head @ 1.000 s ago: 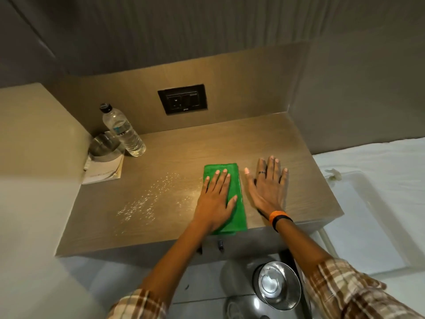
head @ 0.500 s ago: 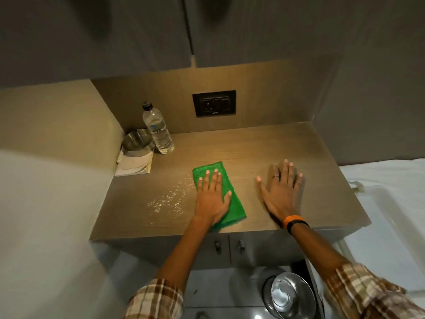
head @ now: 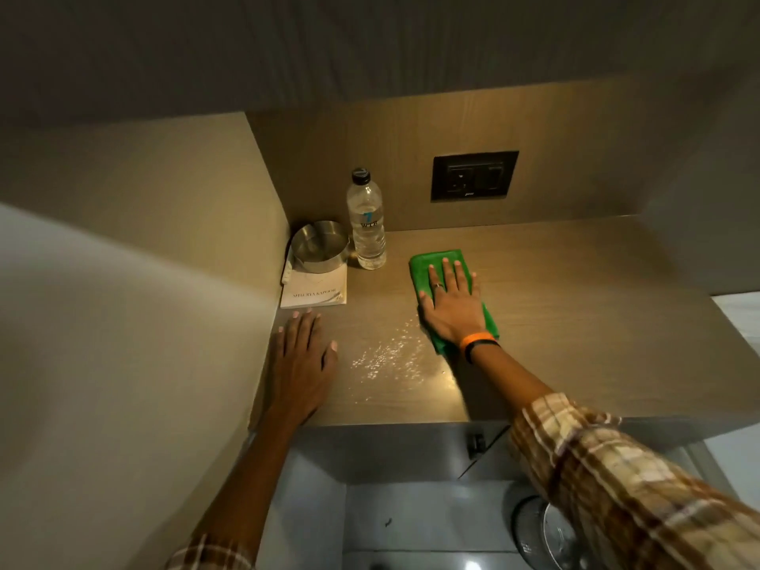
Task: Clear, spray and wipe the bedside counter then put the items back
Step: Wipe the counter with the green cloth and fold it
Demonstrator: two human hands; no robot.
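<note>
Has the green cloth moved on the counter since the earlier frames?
Yes. The green cloth, now under the right hand, has moved back toward the socket plate and nearer the water bottle.

Green cloth flat mid-counter, spray droplets just beside, near front edge

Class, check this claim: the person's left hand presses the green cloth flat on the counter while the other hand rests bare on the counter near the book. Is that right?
Not quite. The head view shows the right hand, the one with the orange wristband, pressing the green cloth flat on the counter. The left hand is the bare one, resting on the counter near the book.
</note>
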